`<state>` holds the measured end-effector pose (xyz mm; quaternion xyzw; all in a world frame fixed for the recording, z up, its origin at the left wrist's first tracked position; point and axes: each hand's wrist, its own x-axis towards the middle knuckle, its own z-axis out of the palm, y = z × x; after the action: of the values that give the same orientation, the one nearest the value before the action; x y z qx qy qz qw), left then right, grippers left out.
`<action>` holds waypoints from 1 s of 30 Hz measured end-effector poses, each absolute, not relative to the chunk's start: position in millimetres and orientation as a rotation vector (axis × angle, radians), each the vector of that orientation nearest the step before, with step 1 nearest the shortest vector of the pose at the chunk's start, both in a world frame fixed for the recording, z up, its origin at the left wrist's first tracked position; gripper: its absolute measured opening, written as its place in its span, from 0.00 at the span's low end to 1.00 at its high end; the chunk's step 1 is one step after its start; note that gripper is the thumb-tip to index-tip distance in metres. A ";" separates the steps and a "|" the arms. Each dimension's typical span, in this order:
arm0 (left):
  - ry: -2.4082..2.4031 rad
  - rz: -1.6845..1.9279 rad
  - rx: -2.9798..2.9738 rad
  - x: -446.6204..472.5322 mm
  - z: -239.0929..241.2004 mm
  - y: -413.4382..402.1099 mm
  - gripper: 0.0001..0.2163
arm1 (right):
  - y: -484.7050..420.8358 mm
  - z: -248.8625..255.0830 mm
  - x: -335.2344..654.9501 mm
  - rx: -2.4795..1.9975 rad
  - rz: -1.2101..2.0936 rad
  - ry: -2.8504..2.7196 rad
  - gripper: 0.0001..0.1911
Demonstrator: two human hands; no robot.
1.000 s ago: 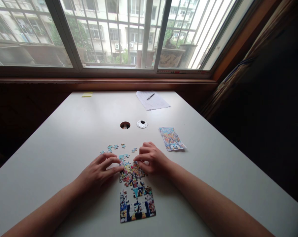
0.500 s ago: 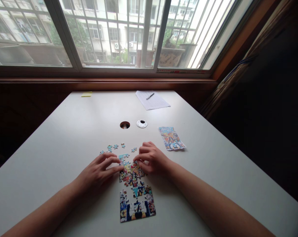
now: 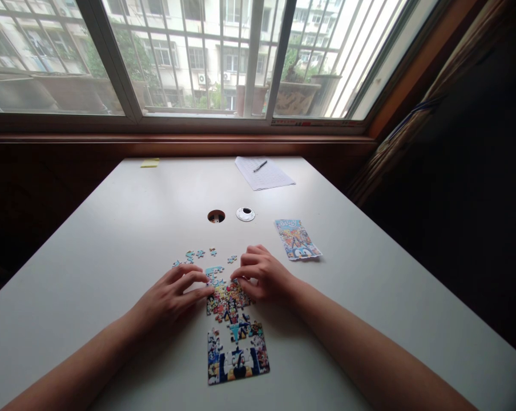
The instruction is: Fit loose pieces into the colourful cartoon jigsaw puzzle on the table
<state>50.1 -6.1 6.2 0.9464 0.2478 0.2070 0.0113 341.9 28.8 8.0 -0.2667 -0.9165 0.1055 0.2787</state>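
Observation:
A partly joined jigsaw puzzle (image 3: pixel 240 365) lies on the white table, its lower block separated by gaps from the colourful upper section (image 3: pixel 229 298). My left hand (image 3: pixel 178 288) rests at the upper section's left edge, fingers stretched out and fingertips touching it. On the opposite side, my right hand (image 3: pixel 262 274) is curled, thumb and forefinger pinched together over a puzzle piece at the upper right edge; the fingers mostly hide that piece. Several loose blue puzzle pieces (image 3: pixel 200 253) lie beyond my left hand, and another loose piece (image 3: pixel 232 259) sits near my right knuckles.
A small picture sheet (image 3: pixel 295 240) with matching artwork lies to the right. Farther back are a round cable hole (image 3: pixel 216 216), its cover (image 3: pixel 245 214), papers (image 3: pixel 266 178) with a pen (image 3: pixel 260 166), and a yellow note (image 3: pixel 150 163). A barred window (image 3: pixel 198 63) stands behind the table.

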 end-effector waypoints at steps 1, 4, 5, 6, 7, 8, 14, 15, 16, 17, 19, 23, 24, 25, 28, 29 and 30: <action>0.777 0.641 2.949 49.9 6.0 -6.0 0.16 | 28.9 7.7 342.0 -0.714 0.282 -2.460 0.09; 0.787 0.634 2.938 49.4 5.0 -5.7 0.16 | 29.3 6.8 342.1 -0.712 0.276 -2.454 0.09; 0.787 0.634 2.934 49.3 4.7 -5.6 0.16 | 29.5 6.5 342.1 -0.710 0.274 -2.453 0.09; 0.785 0.633 2.932 49.2 4.5 -5.7 0.17 | 29.7 6.3 342.0 -0.707 0.272 -2.452 0.09; 0.785 0.633 2.930 49.2 4.4 -5.8 0.17 | 29.8 6.2 342.0 -0.705 0.271 -2.451 0.09; 0.785 0.631 2.930 49.3 4.5 -5.9 0.17 | 29.9 6.2 341.9 -0.704 0.270 -2.450 0.09; 0.769 0.624 2.946 48.7 4.3 -5.9 0.18 | 29.7 7.0 341.5 -0.706 0.269 -2.448 0.09; 0.769 0.623 2.946 48.4 4.0 -5.8 0.18 | 29.6 7.1 341.5 -0.707 0.266 -2.449 0.09; 0.770 0.623 2.947 48.2 3.7 -5.7 0.18 | 29.4 7.1 341.4 -0.709 0.262 -2.451 0.09; 0.771 0.624 2.947 48.1 3.5 -5.7 0.18 | 29.2 7.1 341.2 -0.709 0.259 -2.453 0.09; 0.764 0.625 2.952 48.3 3.7 -5.8 0.18 | 28.8 6.9 340.6 -0.716 0.253 -2.454 0.09; 0.762 0.644 2.947 50.1 6.2 -6.4 0.19 | 28.3 6.6 339.2 -0.729 0.245 -2.464 0.10; 0.762 0.655 2.945 50.5 6.8 -6.5 0.19 | 28.2 6.5 339.0 -0.733 0.244 -2.468 0.11; 0.762 0.665 2.945 50.9 7.3 -6.5 0.19 | 28.2 6.5 338.9 -0.736 0.243 -2.470 0.11; 0.755 0.675 2.957 51.1 7.4 -6.1 0.19 | 28.3 6.7 339.2 -0.748 0.245 -2.468 0.12; 0.754 0.670 2.961 50.9 6.9 -6.0 0.19 | 28.4 6.9 339.5 -0.754 0.247 -2.465 0.12; 0.753 0.660 2.966 50.6 6.3 -5.8 0.19 | 28.6 7.2 339.9 -0.761 0.250 -2.461 0.12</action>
<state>50.6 -5.8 6.3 0.9474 0.2405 0.2109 0.0056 339.9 28.6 7.2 -0.2827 -0.9147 0.0929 0.2734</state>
